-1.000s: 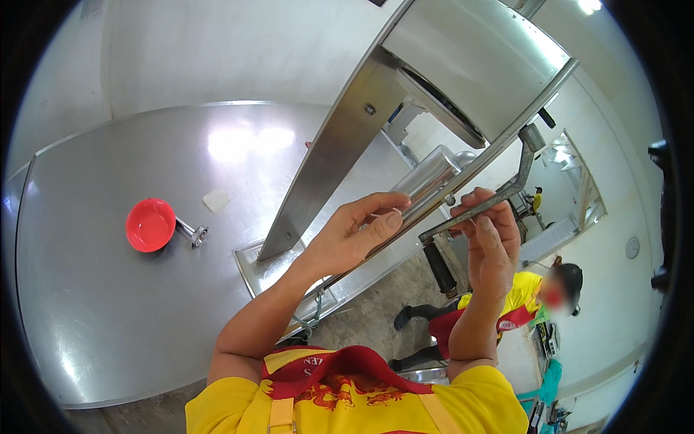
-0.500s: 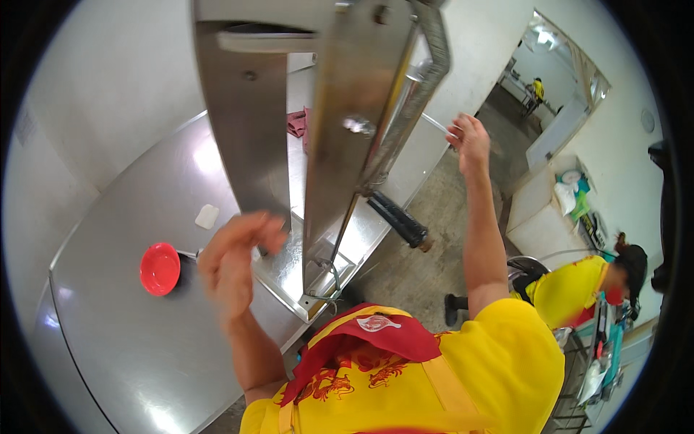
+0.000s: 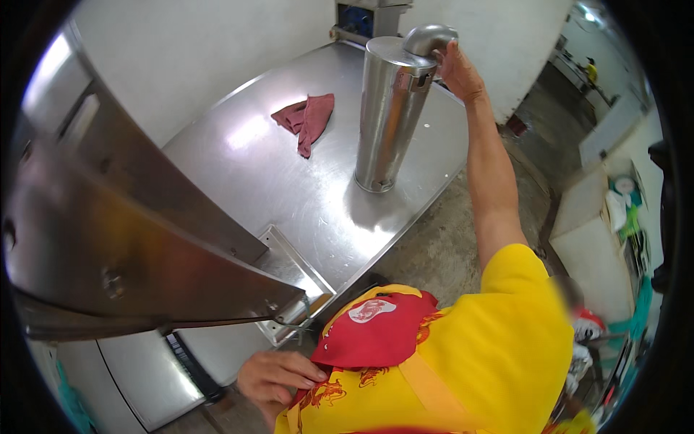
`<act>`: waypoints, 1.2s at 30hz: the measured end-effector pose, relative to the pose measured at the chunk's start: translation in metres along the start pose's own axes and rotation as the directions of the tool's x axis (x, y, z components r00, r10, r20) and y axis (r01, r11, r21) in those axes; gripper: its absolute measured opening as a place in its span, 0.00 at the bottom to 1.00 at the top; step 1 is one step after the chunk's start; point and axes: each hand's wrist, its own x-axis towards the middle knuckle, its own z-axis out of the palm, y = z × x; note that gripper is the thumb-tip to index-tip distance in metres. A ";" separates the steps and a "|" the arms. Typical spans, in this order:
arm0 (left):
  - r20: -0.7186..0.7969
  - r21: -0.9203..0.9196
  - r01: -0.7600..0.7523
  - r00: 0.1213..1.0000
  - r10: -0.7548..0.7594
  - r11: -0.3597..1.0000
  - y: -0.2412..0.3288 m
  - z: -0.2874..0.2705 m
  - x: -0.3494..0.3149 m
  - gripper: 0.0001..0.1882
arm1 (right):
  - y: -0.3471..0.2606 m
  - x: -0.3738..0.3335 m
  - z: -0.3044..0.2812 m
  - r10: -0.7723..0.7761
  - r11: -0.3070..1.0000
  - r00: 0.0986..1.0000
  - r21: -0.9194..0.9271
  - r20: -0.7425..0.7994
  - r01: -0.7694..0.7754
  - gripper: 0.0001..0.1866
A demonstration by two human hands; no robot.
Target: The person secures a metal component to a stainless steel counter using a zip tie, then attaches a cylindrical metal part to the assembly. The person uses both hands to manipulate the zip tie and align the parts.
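A tall steel cylinder [image 3: 390, 123] with a bent pipe [image 3: 431, 37] on its lid stands upright on the steel table [image 3: 238, 166]. My right arm reaches far out, and my right hand [image 3: 460, 72] is closed round the free end of that pipe; some fingers are hidden behind it. Close to my chest, beside the red apron [image 3: 372, 347], my left hand [image 3: 278, 380] has loosely bent fingers with the thumb apart, and nothing shows in it. Left of centre looms a big steel machine frame [image 3: 137, 239] on a base plate [image 3: 303, 264].
A crumpled maroon cloth [image 3: 311, 123] lies on the table left of the cylinder. A black-gripped handle [image 3: 191, 365] sticks out below the machine frame. Another machine [image 3: 361, 20] stands at the far table end. A white chest [image 3: 589, 220] and a doorway are on the right.
My view has swung right, so the machine frame now stands at the left. My right hand has come onto the cylinder's pipe. My left hand has drawn back toward my chest.
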 end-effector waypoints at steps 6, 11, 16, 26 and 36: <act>-0.737 0.025 0.494 0.596 -0.317 0.869 -0.182 -0.002 0.093 0.31 | 0.016 0.011 0.076 -0.119 0.992 0.972 0.074 0.201 0.106 0.30; -0.928 -0.018 -0.065 0.374 0.008 0.998 -0.232 -0.074 0.187 0.35 | 0.021 -0.014 0.136 -0.157 0.978 0.850 -0.041 0.503 0.205 0.39; -0.998 -0.050 -0.472 0.061 -0.024 0.880 -0.239 -0.103 0.165 0.28 | 0.221 -0.066 0.035 0.277 0.776 0.956 -0.609 0.100 -0.161 0.54; -0.969 -0.163 -0.631 -0.041 -0.243 0.758 -0.296 -0.062 0.075 0.27 | 0.230 -0.146 -0.039 0.697 0.523 0.586 0.266 0.414 -0.810 0.20; -0.960 -0.096 -0.582 -0.160 -0.229 0.808 -0.275 -0.047 0.076 0.24 | 0.193 -0.137 -0.011 0.783 0.407 0.484 0.266 0.390 -0.874 0.17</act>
